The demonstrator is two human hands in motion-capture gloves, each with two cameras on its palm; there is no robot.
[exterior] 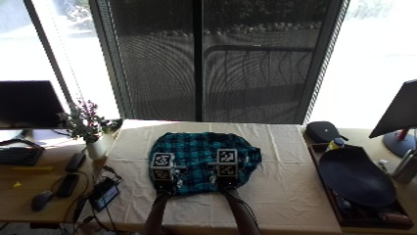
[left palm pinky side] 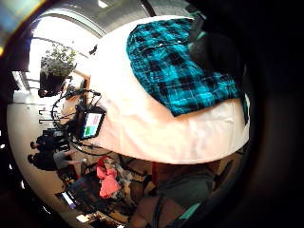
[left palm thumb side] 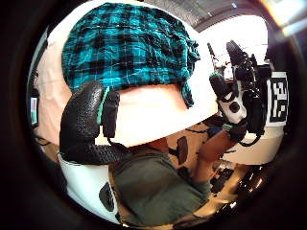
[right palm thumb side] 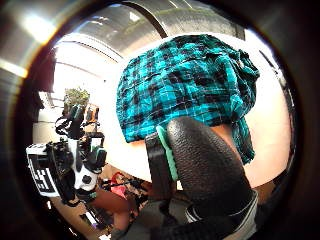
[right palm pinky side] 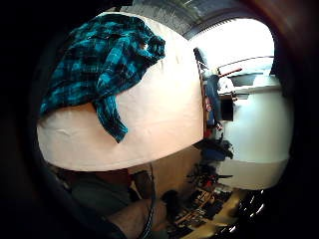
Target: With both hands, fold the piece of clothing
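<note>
A teal and black plaid shirt (exterior: 193, 147) lies crumpled in a rough heap on the white-covered table (exterior: 287, 166). My left hand (exterior: 164, 182) and right hand (exterior: 224, 180) hover side by side over the shirt's near edge, a short way above it. The shirt (left palm thumb side: 124, 43) shows free of any grip in the palm views, with one sleeve (right palm pinky side: 110, 117) trailing toward the table's near edge. My left thumb (left palm thumb side: 84, 120) and right thumb (right palm thumb side: 202, 165) stick out with nothing held. Across from the left palm, the right hand (left palm thumb side: 235, 96) has straight fingers; the left hand (right palm thumb side: 72, 160) does too.
A potted plant (exterior: 88, 128) and a small screen with cables (exterior: 104, 195) stand at the table's left edge. To the right are a black case (exterior: 322, 131) and a dark tray with a blue dish (exterior: 355, 177). A monitor (exterior: 29, 105) and keyboard (exterior: 19, 155) occupy the left side desk.
</note>
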